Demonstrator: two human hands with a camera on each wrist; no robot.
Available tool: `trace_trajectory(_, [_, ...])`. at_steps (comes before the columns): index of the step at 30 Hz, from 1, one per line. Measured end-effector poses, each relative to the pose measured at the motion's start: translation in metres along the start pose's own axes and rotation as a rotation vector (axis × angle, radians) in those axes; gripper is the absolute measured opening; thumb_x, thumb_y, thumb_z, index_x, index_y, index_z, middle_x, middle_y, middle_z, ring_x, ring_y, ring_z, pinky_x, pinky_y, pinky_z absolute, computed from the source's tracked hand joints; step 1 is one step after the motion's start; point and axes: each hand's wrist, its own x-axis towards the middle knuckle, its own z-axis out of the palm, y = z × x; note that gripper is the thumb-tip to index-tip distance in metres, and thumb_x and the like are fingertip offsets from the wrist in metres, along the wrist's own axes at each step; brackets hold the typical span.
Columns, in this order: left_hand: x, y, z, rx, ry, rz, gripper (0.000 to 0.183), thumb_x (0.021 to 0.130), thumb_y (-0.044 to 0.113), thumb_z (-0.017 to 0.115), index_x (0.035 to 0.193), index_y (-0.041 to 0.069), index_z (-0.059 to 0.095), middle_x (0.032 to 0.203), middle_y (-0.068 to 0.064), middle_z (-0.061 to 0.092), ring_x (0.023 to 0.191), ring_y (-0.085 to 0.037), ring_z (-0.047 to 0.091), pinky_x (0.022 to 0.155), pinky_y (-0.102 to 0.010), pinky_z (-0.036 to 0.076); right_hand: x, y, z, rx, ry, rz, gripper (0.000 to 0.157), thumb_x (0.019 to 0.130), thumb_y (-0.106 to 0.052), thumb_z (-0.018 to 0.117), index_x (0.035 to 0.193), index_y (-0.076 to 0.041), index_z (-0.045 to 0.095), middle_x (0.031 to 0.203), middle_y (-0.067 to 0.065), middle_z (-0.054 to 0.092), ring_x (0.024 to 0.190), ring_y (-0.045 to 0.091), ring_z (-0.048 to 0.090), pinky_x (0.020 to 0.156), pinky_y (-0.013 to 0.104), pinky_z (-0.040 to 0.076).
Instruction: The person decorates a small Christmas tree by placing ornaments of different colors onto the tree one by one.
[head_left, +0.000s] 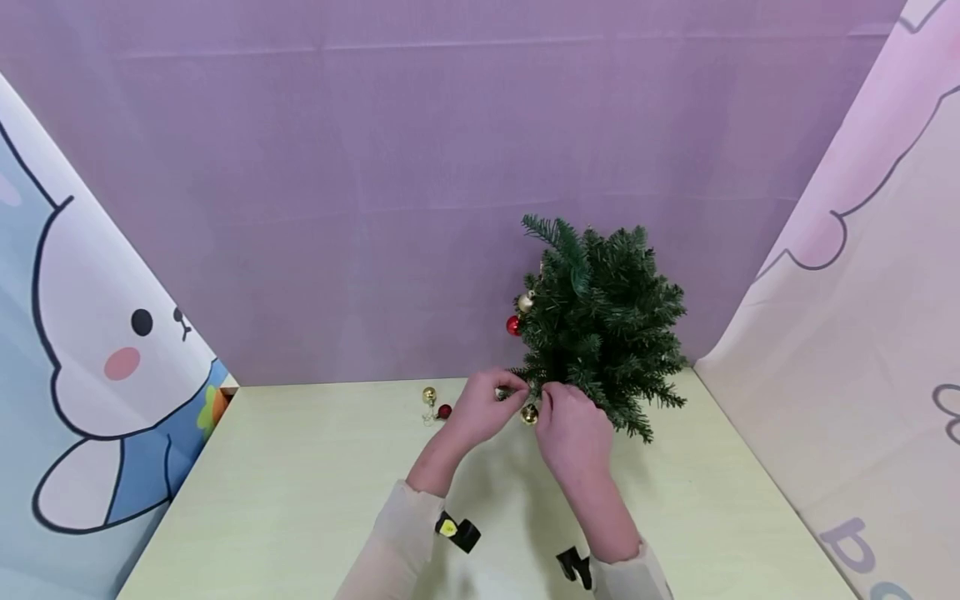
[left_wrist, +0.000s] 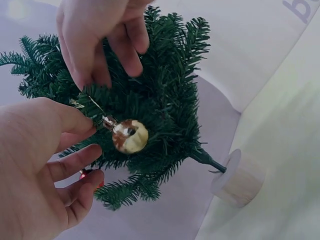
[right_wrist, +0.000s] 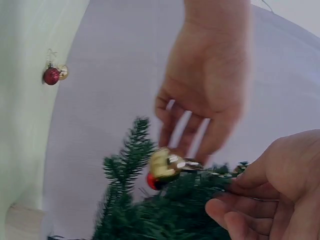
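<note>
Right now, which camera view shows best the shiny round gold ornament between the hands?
The left wrist view: there the shiny round gold ornament appears large and uncovered. The head view shows it small; the right wrist view, blurred.

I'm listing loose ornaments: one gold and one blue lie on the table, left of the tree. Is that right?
Not quite: beside the gold ornament lies a red ornament, not blue, as the head view shows. Both are on the table, left of the tree.
</note>
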Motion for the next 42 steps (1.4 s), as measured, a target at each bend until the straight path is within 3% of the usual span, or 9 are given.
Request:
trace_trajectory(4, [-0.003, -0.003, 0.001, 0.005, -0.011, -0.009, 0.016, 0.096, 0.019, 0.063, 0.104, 0.012, 0.074, 0.1, 0.005, 0.067, 0.101, -0.014, 0.061, 0.083, -0.033, 0.05, -0.005, -0.004, -0.017, 0.068, 0.061, -0.065, 0.013, 0.092, -0.016, 0.064, 0.096, -0.008, 0.074, 0.093, 0.008, 0.071, 0.068, 0.028, 0.067, 0.051, 0.043, 0.052])
trace_trajectory(8, [-0.006, -0.004, 0.003, -0.002, -0.01, -0.013, 0.016, 0.096, 0.022, 0.062, 0.104, 0.015, 0.074, 0.101, 0.007, 0.066, 0.099, -0.012, 0.06, 0.082, -0.033, 0.05, -0.003, -0.006, -0.041, 0.14, 0.193, -0.204, 0.01, 0.089, -0.015, 0.067, 0.09, -0.008, 0.074, 0.088, 0.007, 0.071, 0.066, 0.02, 0.067, 0.049, 0.035, 0.051])
trace_trajectory(13, [-0.012, -0.006, 0.005, 0.006, -0.012, -0.009, 0.015, 0.095, 0.023, 0.064, 0.104, 0.016, 0.074, 0.103, 0.007, 0.065, 0.101, -0.012, 0.06, 0.086, -0.038, 0.05, 0.011, -0.001, -0.071, 0.238, 0.31, -0.367, 0.012, 0.087, -0.015, 0.067, 0.086, -0.005, 0.073, 0.084, 0.007, 0.071, 0.066, 0.019, 0.067, 0.048, 0.03, 0.05])
trace_trajectory(17, [-0.019, -0.009, 0.003, 0.009, -0.019, -0.009, 0.015, 0.095, 0.024, 0.064, 0.104, 0.019, 0.074, 0.105, 0.01, 0.064, 0.103, -0.015, 0.06, 0.081, -0.037, 0.05, 0.027, 0.007, -0.093, 0.244, 0.392, -0.427, 0.012, 0.085, -0.014, 0.067, 0.084, -0.004, 0.073, 0.083, 0.008, 0.071, 0.07, 0.023, 0.067, 0.051, 0.033, 0.051])
trace_trajectory(21, [-0.029, -0.016, -0.001, -0.002, 0.005, -0.007, 0.013, 0.096, 0.025, 0.063, 0.104, 0.023, 0.073, 0.106, 0.012, 0.063, 0.103, -0.014, 0.059, 0.077, -0.033, 0.048, 0.043, 0.017, -0.109, 0.228, 0.449, -0.413, 0.013, 0.085, -0.014, 0.067, 0.084, -0.003, 0.074, 0.086, 0.011, 0.071, 0.077, 0.029, 0.064, 0.061, 0.041, 0.051])
trace_trajectory(27, [-0.047, -0.038, -0.013, 0.009, 0.049, -0.036, 0.011, 0.096, 0.022, 0.064, 0.102, 0.024, 0.072, 0.104, 0.014, 0.064, 0.097, -0.009, 0.058, 0.077, -0.033, 0.048, 0.069, 0.032, -0.118, 0.275, 0.441, -0.379, 0.018, 0.083, -0.014, 0.07, 0.092, 0.001, 0.073, 0.102, 0.018, 0.069, 0.098, 0.039, 0.058, 0.086, 0.052, 0.043])
trace_trajectory(34, [-0.069, -0.068, -0.037, 0.065, 0.071, -0.078, 0.011, 0.095, 0.017, 0.065, 0.102, 0.016, 0.073, 0.101, 0.01, 0.066, 0.092, -0.011, 0.06, 0.073, -0.032, 0.048, 0.095, 0.054, -0.111, 0.297, 0.356, -0.338, 0.035, 0.083, -0.019, 0.074, 0.111, 0.001, 0.067, 0.127, 0.022, 0.056, 0.121, 0.043, 0.044, 0.097, 0.06, 0.028])
trace_trajectory(42, [-0.089, -0.097, -0.056, 0.079, 0.08, -0.134, 0.01, 0.093, 0.012, 0.066, 0.1, 0.012, 0.073, 0.098, 0.009, 0.068, 0.088, -0.011, 0.061, 0.07, -0.028, 0.049, 0.11, 0.088, -0.101, 0.384, 0.212, -0.12, 0.056, 0.09, -0.037, 0.065, 0.137, -0.009, 0.054, 0.149, 0.012, 0.038, 0.138, 0.031, 0.025, 0.106, 0.062, 0.012])
